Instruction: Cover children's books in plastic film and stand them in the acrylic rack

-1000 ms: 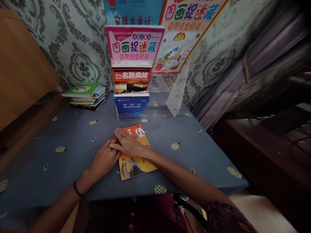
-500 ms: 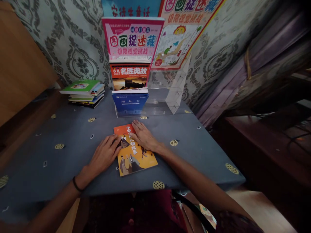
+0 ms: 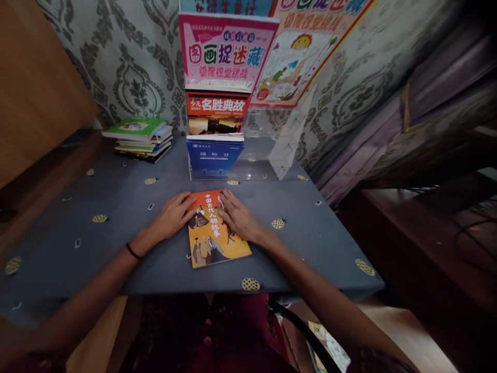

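Note:
A closed orange-and-yellow paperback book [image 3: 217, 248] with Chinese lettering lies flat on the table, cover up and slightly turned. My left hand [image 3: 171, 217] rests along its left edge, fingers stretched out and the tips on the cover. On the upper right part of the cover lies my right hand [image 3: 238, 217], palm down, with its fingers extended. Neither hand grips the book. Just beyond it, a clear acrylic book stand [image 3: 256, 168] holds a blue booklet [image 3: 213, 159], a red-and-black book [image 3: 217, 111] and a pink picture book [image 3: 229, 52] in tiers.
A stack of books [image 3: 137, 132] with a green one on top sits at the back left. The blue tablecloth [image 3: 120, 248] has a pineapple print. A wooden panel [image 3: 39, 93] borders the left side. Dark furniture [image 3: 423, 248] with cables stands at the right, beside a purple curtain [image 3: 373, 134].
My left hand has slid up along the book's left edge, and my right hand has shifted outward, uncovering more of the title. The view has tilted slightly.

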`<state>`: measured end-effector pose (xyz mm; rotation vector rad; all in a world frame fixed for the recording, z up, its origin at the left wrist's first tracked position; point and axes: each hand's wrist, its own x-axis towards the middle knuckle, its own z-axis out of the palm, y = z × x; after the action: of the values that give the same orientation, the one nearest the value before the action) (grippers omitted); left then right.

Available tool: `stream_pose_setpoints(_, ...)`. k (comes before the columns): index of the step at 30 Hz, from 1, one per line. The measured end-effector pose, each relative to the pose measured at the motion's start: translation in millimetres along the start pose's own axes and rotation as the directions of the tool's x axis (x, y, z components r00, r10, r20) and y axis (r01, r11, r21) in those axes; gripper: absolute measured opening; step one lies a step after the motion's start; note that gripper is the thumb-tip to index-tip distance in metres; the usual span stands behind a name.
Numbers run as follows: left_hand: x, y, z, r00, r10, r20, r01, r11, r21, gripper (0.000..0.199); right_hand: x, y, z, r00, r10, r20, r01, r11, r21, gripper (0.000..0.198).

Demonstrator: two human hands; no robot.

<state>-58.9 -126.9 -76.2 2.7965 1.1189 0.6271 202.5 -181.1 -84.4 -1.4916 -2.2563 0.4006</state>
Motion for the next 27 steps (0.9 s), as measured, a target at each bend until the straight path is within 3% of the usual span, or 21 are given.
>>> stream_pose_setpoints(8,-2.0,1.5,-0.7,1.000,-0.016,0.016,0.016,0.999,-0.039,0.041,-46.0,-14.5,-5.2,0.997,-0.008,0.079,0.018,0.992,-0.125,0.067)
stream_pose_setpoints(17,-1.8,1.1,-1.8,0.999,-0.030,0.030,0.033,0.995,-0.092,0.039,-92.6,-26.8,-8.9,0.997,-0.040,0.063,0.054,0.968,-0.244,0.067)
stream_pose_setpoints(20,-0.4,-2.6,-1.2,0.999,-0.024,0.032,0.028,0.990,-0.136,0.038,-80.4,-32.5,-18.1,0.991,-0.086,0.101,0.108,0.964,-0.243,0.064)
stream_pose_setpoints(23,0.2,-8.1,-0.9,1.000,-0.006,0.024,0.011,0.982,-0.188,0.038,-48.4,-49.0,-22.2,0.969,-0.185,0.163,0.214,0.959,-0.187,0.059)
stream_pose_setpoints(27,-0.5,-16.5,0.0,0.999,0.016,0.032,-0.007,0.968,-0.252,0.040,0.2,-73.2,-8.0,0.927,-0.291,0.238,0.327,0.936,-0.128,0.063)
